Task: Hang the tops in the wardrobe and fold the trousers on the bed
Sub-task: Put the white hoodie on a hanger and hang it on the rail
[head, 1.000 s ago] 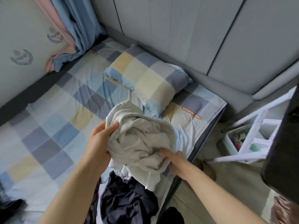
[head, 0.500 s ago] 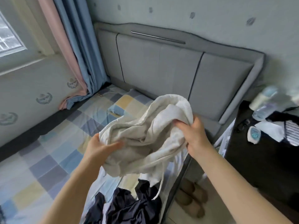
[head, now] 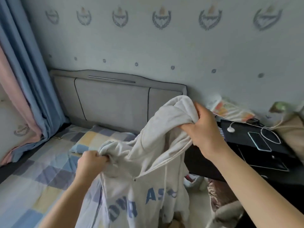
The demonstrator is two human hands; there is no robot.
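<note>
Hoodie [head: 148,186], cream with blue lettering across the chest, hangs in the air over the near edge of the bed [head: 32,186], held up by both hands. Nearest the camera its front panel drapes straight down, the letters partly creased, a drawstring dangling from the neck. The left hand [head: 91,163] has its grip clenched on a bunch of fabric at the garment's left shoulder, fingers curled tight into the cloth. Higher and to the right, the right hand [head: 204,129] grasps the hood, fist closed around a thick wad of it so the hood's rim arches above the knuckles. The hood end sits above the shoulder end, so the hoodie slants up toward the right.

Below and behind the left forearm, the bed wears a checked sheet in blue, grey and yellow. A pillow [head: 98,139] in the same check lies at the head, against a grey padded headboard [head: 111,99]. To the right, just beyond the right hand, a dark surface [head: 263,155] carries a phone [head: 259,141] lying flat, a white cable [head: 269,134] looping beside it, and a blurred printed packet [head: 230,109] further back. Blue and pink curtains [head: 21,79] hang at far left, and pale wallpaper [head: 164,43] with crest motifs covers the wall behind.
</note>
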